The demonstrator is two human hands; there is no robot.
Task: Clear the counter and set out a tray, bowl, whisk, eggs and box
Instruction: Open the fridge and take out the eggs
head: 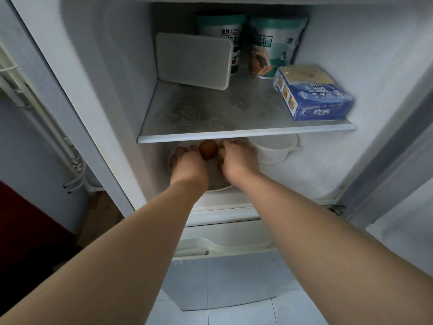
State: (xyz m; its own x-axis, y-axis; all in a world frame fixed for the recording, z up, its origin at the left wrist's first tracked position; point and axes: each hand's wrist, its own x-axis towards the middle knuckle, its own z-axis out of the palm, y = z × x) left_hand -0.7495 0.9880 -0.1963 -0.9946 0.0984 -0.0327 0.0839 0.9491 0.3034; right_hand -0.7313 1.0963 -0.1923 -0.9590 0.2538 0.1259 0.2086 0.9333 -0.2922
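The open fridge (pixel 93 90) fills the view, its inner walls pale and bare. One shelf (pixel 210 109) spans it at mid height, and below the lower compartment a closed white door with a handle recess (pixel 222 277) stands above a tiled floor.

On the shelf, a blue box (pixel 321 102) lies flat at the right front corner, its end close to the front edge. A flat white rectangular piece (pixel 193 59) leans tilted at the left rear. It stands in front of a teal-and-white tub (pixel 220 24), and a second tub (pixel 274 43) stands just beside that one at the rear centre.

Under the shelf, a white plate (pixel 218 184) sits near the middle of the lower compartment. A white bowl (pixel 274 151) sits just to the right of it, partly hidden by the shelf's front edge.

Both arms reach in over the plate. The left hand (pixel 187 165) and the right hand (pixel 236 160) lie palm down side by side, fingers curved downward. One brown egg (pixel 208 148) shows in the gap between them, touching or nearly touching each hand. Brownish rounded shapes show at the left fingertips and under the right thumb. They may be more eggs, but the shadow is too deep to be sure. I cannot tell whether either hand has closed on anything.
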